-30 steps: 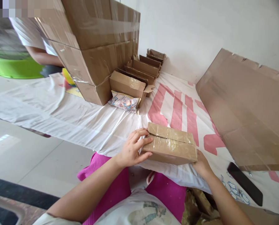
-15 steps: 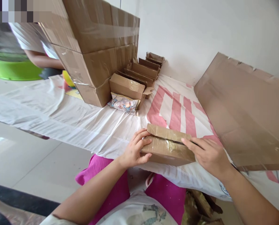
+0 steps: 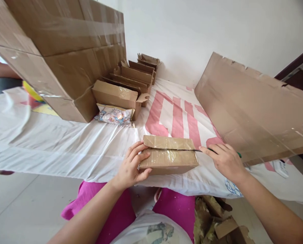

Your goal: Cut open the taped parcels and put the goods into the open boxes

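Note:
A small cardboard box [image 3: 170, 159] with clear tape across its top lies near the table's front edge. Along the top runs a long slit, its back flap slightly raised. My left hand [image 3: 135, 162] grips the box's left end, fingers on top and thumb at the front side. In my right hand [image 3: 225, 161] is a thin green-handled tool [image 3: 197, 150], closed in the fingers. Its slim dark shaft reaches the right end of the slit; whether it is a knife or a screwdriver I cannot tell.
Large taped cartons [image 3: 62, 67] are stacked at the left. Beside them stand several open small boxes [image 3: 133, 76] in a row and a printed plastic packet [image 3: 116, 115]. A big cardboard sheet [image 3: 253, 105] leans at the right. Torn cardboard [image 3: 217, 220] lies below the table; another person's arm [image 3: 1, 70] shows far left.
My right hand has drawn back rightward from the box, bringing the tool's shaft to the slit's right end. My left hand still holds the box. The view has turned right.

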Demonstrator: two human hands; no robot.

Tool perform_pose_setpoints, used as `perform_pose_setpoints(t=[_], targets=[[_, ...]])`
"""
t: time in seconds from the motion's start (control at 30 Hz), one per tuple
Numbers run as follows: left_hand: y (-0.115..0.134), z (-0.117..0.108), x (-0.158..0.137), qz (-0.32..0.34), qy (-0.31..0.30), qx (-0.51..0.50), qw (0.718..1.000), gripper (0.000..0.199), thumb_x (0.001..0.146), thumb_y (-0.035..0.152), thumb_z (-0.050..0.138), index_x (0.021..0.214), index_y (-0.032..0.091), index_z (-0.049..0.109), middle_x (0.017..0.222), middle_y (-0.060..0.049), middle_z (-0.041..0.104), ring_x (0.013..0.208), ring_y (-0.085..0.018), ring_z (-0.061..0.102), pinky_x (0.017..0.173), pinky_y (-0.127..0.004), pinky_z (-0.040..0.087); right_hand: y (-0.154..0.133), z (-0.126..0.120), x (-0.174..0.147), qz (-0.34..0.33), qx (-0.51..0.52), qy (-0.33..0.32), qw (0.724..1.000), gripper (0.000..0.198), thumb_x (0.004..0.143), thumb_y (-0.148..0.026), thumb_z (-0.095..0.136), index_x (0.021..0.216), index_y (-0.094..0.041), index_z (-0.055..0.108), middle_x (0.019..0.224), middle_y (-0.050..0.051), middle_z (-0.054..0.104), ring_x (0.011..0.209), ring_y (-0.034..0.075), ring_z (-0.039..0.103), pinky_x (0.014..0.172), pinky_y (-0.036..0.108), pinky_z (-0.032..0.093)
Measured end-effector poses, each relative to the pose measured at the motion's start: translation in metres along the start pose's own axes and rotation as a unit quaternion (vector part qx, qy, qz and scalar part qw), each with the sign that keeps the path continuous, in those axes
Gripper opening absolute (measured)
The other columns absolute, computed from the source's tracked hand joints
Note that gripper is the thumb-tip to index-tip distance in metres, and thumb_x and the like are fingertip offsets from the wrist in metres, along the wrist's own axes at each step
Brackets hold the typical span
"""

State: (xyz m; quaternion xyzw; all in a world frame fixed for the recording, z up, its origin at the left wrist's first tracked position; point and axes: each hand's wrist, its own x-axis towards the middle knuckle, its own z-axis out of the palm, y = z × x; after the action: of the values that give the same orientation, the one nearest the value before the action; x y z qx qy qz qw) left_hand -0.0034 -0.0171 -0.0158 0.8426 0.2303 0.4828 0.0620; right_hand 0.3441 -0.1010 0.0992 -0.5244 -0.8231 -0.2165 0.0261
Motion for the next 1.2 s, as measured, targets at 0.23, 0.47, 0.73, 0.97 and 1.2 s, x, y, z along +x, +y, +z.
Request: perform_pose_setpoints(t=[0.23,0.47,0.73,0.97,1.2], targets=[[0.001,-0.002,0.000,-0.007,-0.011,0.008,1.000,0.038,0.082,0.031,0.061,0.115,0.018,0.047,0.128,-0.019,0.049,0.129,-0.035,0.040,0.099,-0.057,0.043,0.007,0.020,-0.013,0.046,0.052,-0.008,0.998,0.048,0.086,-0.004,0.043,0.125,-0.028,0.061,0.100,0.004,0.068,0.089,0.020,0.060,0.080,0.035,0.043],[0.020,-0.017,0.008,-0.059,-0.062,-0.005,0.996,0.042,0.083,0.026,0.063,0.120,0.018,0.046,0.127,-0.016,0.053,0.128,-0.033,0.041,0.101,-0.054,0.042,0.006,0.047,-0.028,0.199,0.250,0.029,0.947,0.042,0.091,-0.028,0.051,0.133,-0.026,0.050,0.124,0.006,0.063,0.113,0.021,0.060,0.093,0.036,0.049],[0.051,-0.005,-0.006,0.080,0.072,-0.021,0.994,0.036,0.086,0.007,0.052,0.118,0.023,0.052,0.111,-0.009,0.062,0.109,-0.021,0.060,0.090,-0.041,0.050,-0.022,0.121,-0.048,0.253,0.243,-0.119,0.929,0.037,0.087,-0.026,0.048,0.122,-0.020,0.058,0.109,0.011,0.066,0.096,0.025,0.065,0.082,0.039,0.051],[0.057,0.001,-0.022,0.099,0.028,0.029,0.994,0.019,0.089,0.015,0.054,0.103,0.022,0.065,0.093,-0.002,0.072,0.103,-0.017,0.062,0.102,-0.035,0.043,-0.017,0.114,-0.039,0.209,0.233,0.000,0.950,0.029,0.087,-0.025,0.044,0.105,-0.018,0.066,0.104,0.013,0.065,0.098,0.028,0.060,0.085,0.045,0.050],[0.052,0.015,-0.047,0.068,0.090,-0.031,0.993,0.025,0.084,0.037,0.063,0.107,0.027,0.061,0.105,-0.006,0.065,0.109,-0.023,0.059,0.098,-0.041,0.048,-0.077,0.045,-0.003,0.033,0.249,0.171,0.953,0.049,0.087,-0.025,0.057,0.135,-0.026,0.049,0.121,0.011,0.060,0.114,0.031,0.055,0.100,0.051,0.042]])
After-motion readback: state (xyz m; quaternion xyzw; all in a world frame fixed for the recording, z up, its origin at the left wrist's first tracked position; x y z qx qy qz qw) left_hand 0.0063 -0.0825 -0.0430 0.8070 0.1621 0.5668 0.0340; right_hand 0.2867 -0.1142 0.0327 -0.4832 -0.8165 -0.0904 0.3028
